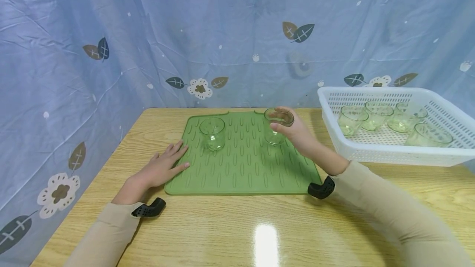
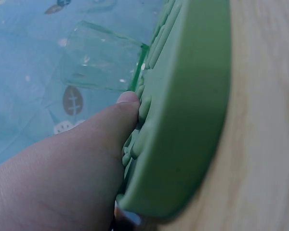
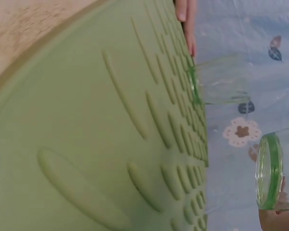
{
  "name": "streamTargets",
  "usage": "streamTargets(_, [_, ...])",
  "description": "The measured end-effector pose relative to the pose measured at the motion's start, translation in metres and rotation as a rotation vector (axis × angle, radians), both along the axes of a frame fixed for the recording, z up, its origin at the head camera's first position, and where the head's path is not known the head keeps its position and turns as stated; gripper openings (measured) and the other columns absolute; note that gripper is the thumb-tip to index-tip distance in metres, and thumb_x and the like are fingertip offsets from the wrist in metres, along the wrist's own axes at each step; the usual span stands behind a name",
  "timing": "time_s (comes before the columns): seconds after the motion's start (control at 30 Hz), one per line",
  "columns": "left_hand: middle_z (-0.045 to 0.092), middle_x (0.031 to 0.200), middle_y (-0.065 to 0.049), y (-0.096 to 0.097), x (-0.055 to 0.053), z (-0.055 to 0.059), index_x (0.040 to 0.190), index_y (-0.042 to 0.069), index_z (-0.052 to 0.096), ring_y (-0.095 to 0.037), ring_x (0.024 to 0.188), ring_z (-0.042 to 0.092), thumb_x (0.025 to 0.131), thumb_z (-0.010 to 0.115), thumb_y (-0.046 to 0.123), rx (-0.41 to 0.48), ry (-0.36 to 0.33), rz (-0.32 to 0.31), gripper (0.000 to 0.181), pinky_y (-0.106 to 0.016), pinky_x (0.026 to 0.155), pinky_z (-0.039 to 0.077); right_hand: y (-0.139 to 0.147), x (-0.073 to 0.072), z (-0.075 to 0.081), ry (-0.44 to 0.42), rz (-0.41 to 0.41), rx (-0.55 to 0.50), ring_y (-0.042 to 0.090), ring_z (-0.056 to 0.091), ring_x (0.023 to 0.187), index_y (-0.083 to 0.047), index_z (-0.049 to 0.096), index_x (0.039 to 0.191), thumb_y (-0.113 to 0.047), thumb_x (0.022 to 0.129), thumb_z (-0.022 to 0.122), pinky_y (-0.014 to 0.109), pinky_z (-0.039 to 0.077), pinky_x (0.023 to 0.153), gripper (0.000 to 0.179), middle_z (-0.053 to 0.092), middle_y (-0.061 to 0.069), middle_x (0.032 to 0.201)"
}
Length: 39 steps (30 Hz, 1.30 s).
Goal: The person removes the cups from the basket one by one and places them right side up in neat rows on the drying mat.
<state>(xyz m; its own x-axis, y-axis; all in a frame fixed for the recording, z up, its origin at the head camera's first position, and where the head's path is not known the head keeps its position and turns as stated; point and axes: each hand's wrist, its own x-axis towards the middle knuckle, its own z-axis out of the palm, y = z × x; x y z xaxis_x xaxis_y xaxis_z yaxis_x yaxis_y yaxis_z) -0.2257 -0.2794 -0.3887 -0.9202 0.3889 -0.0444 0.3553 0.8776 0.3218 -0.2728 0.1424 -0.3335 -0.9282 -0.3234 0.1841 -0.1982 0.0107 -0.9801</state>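
My right hand [image 1: 295,133] grips a clear greenish glass [image 1: 273,133] near its rim, over the right back part of a green ridged mat [image 1: 237,176]. In the right wrist view that glass [image 3: 270,171] shows its thick green base, apart from the mat. A second glass [image 1: 213,134] stands upright on the mat's left part. My left hand [image 1: 160,168] lies with straight fingers on the mat's left edge, and its thumb [image 2: 127,98] touches the ridged surface in the left wrist view. Nothing is held in it.
A white perforated plastic basket [image 1: 393,153] stands at the right of the wooden table [image 1: 208,230], with several similar glasses [image 1: 377,115] inside. A blue patterned curtain [image 1: 237,32] hangs behind the table and along its left side.
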Motion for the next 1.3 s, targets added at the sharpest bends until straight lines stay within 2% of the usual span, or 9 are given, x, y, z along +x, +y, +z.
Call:
streamTargets(0.2, [0.007, 0.170, -0.018, 0.000, -0.001, -0.001, 0.164, 0.008, 0.023, -0.047, 0.153, 0.005, 0.108, 0.041, 0.056, 0.008, -0.009, -0.001, 0.077, -0.078, 0.112, 0.003, -0.006, -0.004, -0.004, -0.040, 0.068, 0.021, 0.047, 0.038, 0.141, 0.000, 0.026, 0.157, -0.029, 0.093, 0.080, 0.059, 0.033, 0.114, 0.088, 0.038, 0.027, 0.154])
streamTargets(0.33, [0.007, 0.170, -0.018, 0.000, -0.001, -0.002, 0.164, 0.008, 0.023, -0.047, 0.153, 0.005, 0.107, 0.041, 0.057, 0.009, -0.012, 0.000, 0.077, -0.078, 0.111, 0.002, -0.010, -0.008, -0.008, -0.058, 0.096, 0.060, 0.046, 0.033, 0.144, -0.002, 0.023, 0.158, -0.027, 0.093, 0.080, 0.059, 0.032, 0.115, 0.090, 0.038, 0.022, 0.156])
streamTargets(0.53, [0.007, 0.170, -0.019, 0.000, -0.001, -0.003, 0.164, 0.008, 0.023, -0.047, 0.153, 0.005, 0.108, 0.041, 0.057, 0.006, -0.009, -0.003, 0.077, -0.078, 0.112, 0.003, -0.016, -0.012, -0.014, -0.071, 0.107, 0.107, 0.046, 0.031, 0.143, -0.001, 0.021, 0.158, -0.008, 0.098, 0.069, 0.055, 0.034, 0.114, 0.078, 0.037, 0.019, 0.158])
streamTargets(0.63, [0.007, 0.170, -0.019, 0.000, -0.001, -0.003, 0.164, 0.008, 0.023, -0.047, 0.153, 0.005, 0.108, 0.041, 0.057, 0.003, -0.008, -0.003, 0.077, -0.078, 0.112, 0.003, -0.020, -0.014, -0.015, -0.064, 0.107, 0.123, 0.046, 0.032, 0.143, -0.001, 0.021, 0.158, -0.005, 0.097, 0.068, 0.053, 0.036, 0.113, 0.077, 0.038, 0.017, 0.158])
streamTargets(0.93, [0.007, 0.170, -0.018, -0.001, 0.000, -0.001, 0.164, 0.008, 0.023, -0.048, 0.153, 0.005, 0.108, 0.041, 0.056, 0.004, -0.004, -0.002, 0.077, -0.078, 0.112, 0.003, -0.032, -0.020, -0.018, -0.095, 0.112, 0.188, 0.038, 0.036, 0.144, -0.003, 0.021, 0.161, -0.012, 0.097, 0.074, 0.054, 0.034, 0.116, 0.084, 0.037, 0.015, 0.160])
streamTargets(1.3, [0.007, 0.170, -0.018, -0.001, -0.001, -0.002, 0.164, 0.008, 0.023, -0.048, 0.153, 0.004, 0.108, 0.041, 0.055, 0.007, -0.009, -0.002, 0.076, -0.078, 0.112, 0.003, -0.038, -0.025, -0.024, -0.095, 0.090, 0.194, 0.037, 0.037, 0.145, -0.004, 0.021, 0.161, -0.012, 0.094, 0.078, 0.053, 0.037, 0.115, 0.089, 0.036, 0.016, 0.160])
